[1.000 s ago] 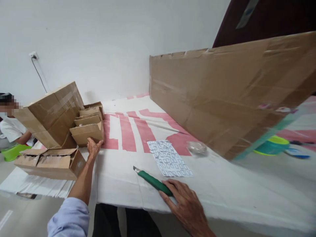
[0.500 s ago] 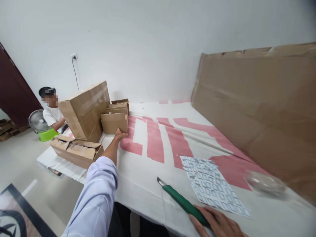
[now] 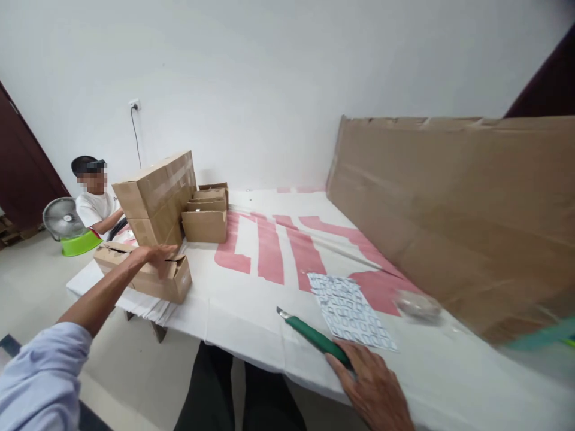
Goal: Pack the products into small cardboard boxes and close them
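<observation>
My left hand [image 3: 158, 257] is over the right end of a long cardboard box [image 3: 155, 287] with torn top flaps. Its fingers stretch to the right and are slightly blurred; whether they touch the flaps I cannot tell. Wrapped round the handle of a green utility knife [image 3: 317, 338], my right hand [image 3: 375, 380] rests at the table's near edge. The knife's blade points away and to the left. A sheet of blue-and-white stickers [image 3: 350, 311] lies just beyond it.
Several small cardboard boxes [image 3: 204, 226] stand beside a tall box stack [image 3: 157, 197]. A large cardboard box [image 3: 449, 209] fills the right side, with a clear tape roll [image 3: 418, 306] near it. A person [image 3: 96, 206] sits at the far left by a fan [image 3: 66, 218].
My left hand has left the front small box and moved left and nearer, over the long box. The right hand still holds the knife. The view has shifted to the right.
</observation>
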Tool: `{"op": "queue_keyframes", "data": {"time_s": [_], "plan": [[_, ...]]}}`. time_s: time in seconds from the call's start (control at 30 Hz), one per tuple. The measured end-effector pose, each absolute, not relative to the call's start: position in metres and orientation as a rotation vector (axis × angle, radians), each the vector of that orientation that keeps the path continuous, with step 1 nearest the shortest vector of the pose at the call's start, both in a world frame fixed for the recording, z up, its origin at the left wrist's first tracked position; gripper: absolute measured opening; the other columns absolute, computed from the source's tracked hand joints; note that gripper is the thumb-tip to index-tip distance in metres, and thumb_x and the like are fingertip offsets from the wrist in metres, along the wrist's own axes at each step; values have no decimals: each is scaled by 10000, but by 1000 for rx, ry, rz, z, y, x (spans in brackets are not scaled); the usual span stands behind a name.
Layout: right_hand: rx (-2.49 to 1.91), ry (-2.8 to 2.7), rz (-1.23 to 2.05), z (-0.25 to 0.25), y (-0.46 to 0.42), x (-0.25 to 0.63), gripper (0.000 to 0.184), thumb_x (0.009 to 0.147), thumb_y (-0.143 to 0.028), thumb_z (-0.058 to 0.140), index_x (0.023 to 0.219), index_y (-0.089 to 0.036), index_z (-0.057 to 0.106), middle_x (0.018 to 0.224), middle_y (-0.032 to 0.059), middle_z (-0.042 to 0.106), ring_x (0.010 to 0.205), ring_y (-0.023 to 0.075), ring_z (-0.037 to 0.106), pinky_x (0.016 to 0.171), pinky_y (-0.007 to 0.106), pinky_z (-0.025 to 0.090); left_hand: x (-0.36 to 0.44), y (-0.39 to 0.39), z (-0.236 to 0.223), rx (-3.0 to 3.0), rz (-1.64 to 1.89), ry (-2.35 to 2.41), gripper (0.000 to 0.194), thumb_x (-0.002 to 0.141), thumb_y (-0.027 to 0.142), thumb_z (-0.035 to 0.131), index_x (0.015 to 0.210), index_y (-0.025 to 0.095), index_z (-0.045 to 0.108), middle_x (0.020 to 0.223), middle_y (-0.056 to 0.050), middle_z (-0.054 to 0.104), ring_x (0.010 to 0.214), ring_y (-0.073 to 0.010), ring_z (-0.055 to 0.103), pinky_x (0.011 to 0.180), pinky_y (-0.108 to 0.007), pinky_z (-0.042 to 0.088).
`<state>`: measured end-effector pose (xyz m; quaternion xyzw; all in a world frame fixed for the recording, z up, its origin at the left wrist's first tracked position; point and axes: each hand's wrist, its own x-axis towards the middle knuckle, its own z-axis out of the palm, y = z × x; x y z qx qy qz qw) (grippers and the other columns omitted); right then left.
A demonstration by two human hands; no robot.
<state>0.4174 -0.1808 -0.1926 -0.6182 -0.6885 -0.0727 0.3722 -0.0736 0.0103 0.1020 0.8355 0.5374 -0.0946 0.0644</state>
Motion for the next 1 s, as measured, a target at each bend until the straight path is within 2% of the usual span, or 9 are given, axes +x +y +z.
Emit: {"op": "queue_keyframes", "data": {"time_s": [0.07,0.17,0.3,0.4,0.5,0.6,0.67,0.8,1.0], "plan": [[-1581,-1760,-199,-193,-180,424,305,992,-399,488,1113,-209,694,1062,129,758,939,312,680,782,433,545,-90,-5,100,2478,-298,1706,1212,319,251,1006,1449,230,570,1456,-167,646,1368,-480,554,1148,-575,415],[-1615,-1732,-254,-189,-181,433,328,993,-407,487,1121,-188,696,1075,158,744,950,331,668,798,462,546,-92,-22,93,2484,-232,1729,1119,372,229,966,1421,267,578,1438,-153,642,1353,-458,566,1171,-587,376],[-1581,-1636,-232,-156,-174,413,382,997,-461,510,1182,-178,687,1153,186,711,1069,363,650,875,518,550,-53,-39,78,2560,-102,1613,1056,478,318,978,1446,292,558,1472,-150,613,1387,-454,532,1217,-589,300],[-1399,-1653,79,-117,-160,372,436,973,-476,587,1317,-212,631,1245,150,686,1191,321,646,1039,507,533,1,-53,59,2574,100,1451,1020,508,387,997,1430,310,568,1451,-130,640,1378,-450,543,1223,-576,287],[-1256,-1695,459,-86,-147,339,691,917,-469,680,1531,-233,466,1477,158,582,1357,313,583,1093,498,528,47,-68,47,2532,319,1243,1023,501,423,1018,1419,285,587,1409,-148,669,1366,-471,555,1220,-602,278],[-1191,-1697,674,-72,-143,329,834,874,-436,732,1610,-285,372,1575,148,513,1425,320,535,1134,533,501,45,-76,52,2462,417,1149,1189,521,490,1016,1557,286,469,1588,-179,531,1480,-483,445,1252,-654,214],[-1200,-1686,745,-71,-145,333,826,880,-419,722,1617,-293,370,1573,149,523,1396,320,560,1133,557,496,17,-76,57,2371,528,1183,1256,539,504,1004,1614,289,392,1689,-176,401,1542,-466,368,1274,-651,207],[-1218,-1713,790,-79,-148,347,729,911,-407,671,1584,-266,429,1518,152,577,1307,306,626,1083,544,534,-38,-78,41,2062,599,1189,1232,573,489,970,1616,270,353,1722,-198,325,1581,-413,330,1227,-581,367],[-1471,-1805,302,-119,-152,394,413,937,-421,639,1298,-222,663,1298,136,695,1252,320,643,1095,527,509,-22,-83,-11,1775,757,1026,1000,592,396,949,1448,292,443,1649,-187,434,1572,-387,367,1156,-537,440]]}}
